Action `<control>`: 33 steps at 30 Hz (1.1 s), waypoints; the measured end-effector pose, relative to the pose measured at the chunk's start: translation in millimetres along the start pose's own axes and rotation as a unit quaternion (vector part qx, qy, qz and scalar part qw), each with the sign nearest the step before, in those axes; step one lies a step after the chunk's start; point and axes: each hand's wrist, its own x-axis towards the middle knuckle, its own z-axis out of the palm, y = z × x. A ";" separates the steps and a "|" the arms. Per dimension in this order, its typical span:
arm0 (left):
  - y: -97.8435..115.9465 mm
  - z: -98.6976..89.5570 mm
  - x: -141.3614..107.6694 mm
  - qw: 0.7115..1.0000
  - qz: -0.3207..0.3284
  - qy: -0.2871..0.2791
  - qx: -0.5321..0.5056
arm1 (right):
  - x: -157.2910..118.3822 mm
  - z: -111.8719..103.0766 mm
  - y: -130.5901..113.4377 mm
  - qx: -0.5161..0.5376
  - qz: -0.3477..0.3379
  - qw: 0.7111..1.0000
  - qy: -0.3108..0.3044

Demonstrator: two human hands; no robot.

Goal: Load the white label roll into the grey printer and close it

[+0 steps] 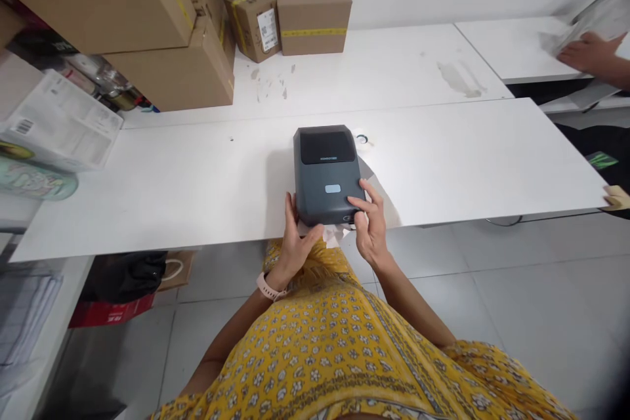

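Observation:
A dark grey-blue label printer (322,177) with a black glossy lid and a pale blue button stands at the near edge of the white table. My left hand (296,236) is closed on its lower left corner, fingers along the side and thumb under the front edge. At the lower right corner my right hand (370,226) grips it, two fingers laid on the top and the thumb near the front edge. White paper pieces (335,235) stick out beneath the printer at the front. A small dark green ring (362,139) lies just behind its right side.
Cardboard boxes (315,20) stand along the back and left of the white table (472,164). To the left are a white printed box (69,121) and a pale green bottle (37,177). Another person's hand (588,52) rests on a white object at the far right.

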 end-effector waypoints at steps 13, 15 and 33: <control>17.7 5.4 28.4 0.999 0.016 0.041 0.015 | 16.4 25.6 7.5 0.088 0.041 0.993 0.063; 14.5 2.8 28.0 0.999 0.021 0.033 -0.006 | 17.5 26.6 8.7 0.121 0.029 0.989 0.084; 21.9 35.1 -0.3 0.940 -0.213 -0.219 -0.151 | 25.9 15.7 9.4 0.085 -0.051 0.994 0.036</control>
